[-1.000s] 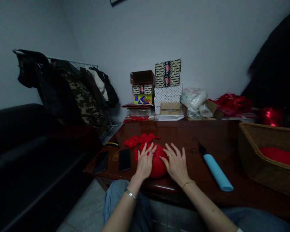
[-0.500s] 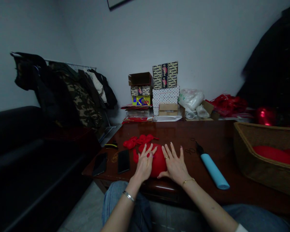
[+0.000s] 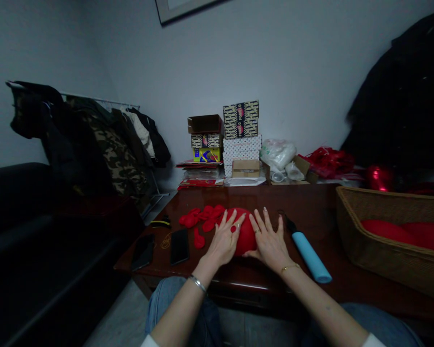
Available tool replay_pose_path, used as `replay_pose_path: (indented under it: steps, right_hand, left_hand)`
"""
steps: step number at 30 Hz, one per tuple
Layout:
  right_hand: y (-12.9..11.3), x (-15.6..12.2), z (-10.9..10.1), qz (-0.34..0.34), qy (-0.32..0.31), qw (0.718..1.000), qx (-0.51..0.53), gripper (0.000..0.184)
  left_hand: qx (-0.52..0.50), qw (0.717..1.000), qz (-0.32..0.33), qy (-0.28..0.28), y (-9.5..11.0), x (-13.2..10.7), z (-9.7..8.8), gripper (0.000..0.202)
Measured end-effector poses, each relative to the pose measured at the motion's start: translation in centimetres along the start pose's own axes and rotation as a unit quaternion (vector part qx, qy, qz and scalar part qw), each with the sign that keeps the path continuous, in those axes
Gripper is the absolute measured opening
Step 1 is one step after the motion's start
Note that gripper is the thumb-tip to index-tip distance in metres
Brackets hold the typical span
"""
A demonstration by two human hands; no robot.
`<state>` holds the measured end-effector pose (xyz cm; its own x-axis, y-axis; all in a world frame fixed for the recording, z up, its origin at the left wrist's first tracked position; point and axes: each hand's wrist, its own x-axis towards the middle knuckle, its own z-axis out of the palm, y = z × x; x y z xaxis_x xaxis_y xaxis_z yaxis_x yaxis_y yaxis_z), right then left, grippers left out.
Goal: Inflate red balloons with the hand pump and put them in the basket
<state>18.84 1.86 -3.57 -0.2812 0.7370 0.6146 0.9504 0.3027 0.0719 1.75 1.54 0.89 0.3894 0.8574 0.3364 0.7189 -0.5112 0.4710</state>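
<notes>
An inflated red balloon (image 3: 245, 231) lies on the dark wooden table (image 3: 311, 202) in front of me. My left hand (image 3: 224, 241) rests on its left side with the fingers spread. My right hand (image 3: 270, 240) lies on its right side, fingers stretched out flat. Both hands press on the balloon from the sides and top. Just left of the balloon is a heap of limp red balloons (image 3: 200, 219). A light blue hand pump (image 3: 308, 248) with a black nozzle lies right of my right hand.
Two black phones (image 3: 180, 246) and rubber bands lie at the table's left end. A wicker basket (image 3: 390, 231) with red balloons stands at the right. Stacked boxes (image 3: 240, 140), plastic bags and red items line the far wall. A clothes rack (image 3: 94, 140) and dark sofa are on the left.
The balloon and both hands have shifted a little away from me and to the right on the table. The camera has tilted, so the basket sits further left in view.
</notes>
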Motion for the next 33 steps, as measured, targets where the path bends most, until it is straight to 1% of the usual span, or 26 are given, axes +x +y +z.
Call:
replay_pose_path:
  steps: [4,8,16,24,33]
  right_hand:
    - [1.4,0.0,-0.7,0.018,0.022,1.0,0.007,0.099]
    - [3.0,0.1,-1.5,0.035,0.03,0.999,-0.012,0.097]
    - [6.2,-0.2,-3.3,0.057,0.037,0.996,-0.051,0.1]
    - [9.1,-0.5,-5.2,0.074,0.047,0.993,-0.08,0.093]
    - [12.2,-1.0,-7.2,0.107,0.065,0.979,-0.161,0.098]
  left_hand:
    - [0.018,1.0,0.019,-0.01,1.5,1.2,-0.1,0.049]
    - [0.015,0.999,0.043,-0.014,2.8,2.4,0.0,0.048]
    - [0.006,0.995,0.099,-0.007,5.0,4.9,1.0,0.048]
    - [0.008,0.991,0.135,0.003,7.1,7.1,2.0,0.049]
    - [0.01,0.983,0.185,0.014,10.3,9.6,3.3,0.049]
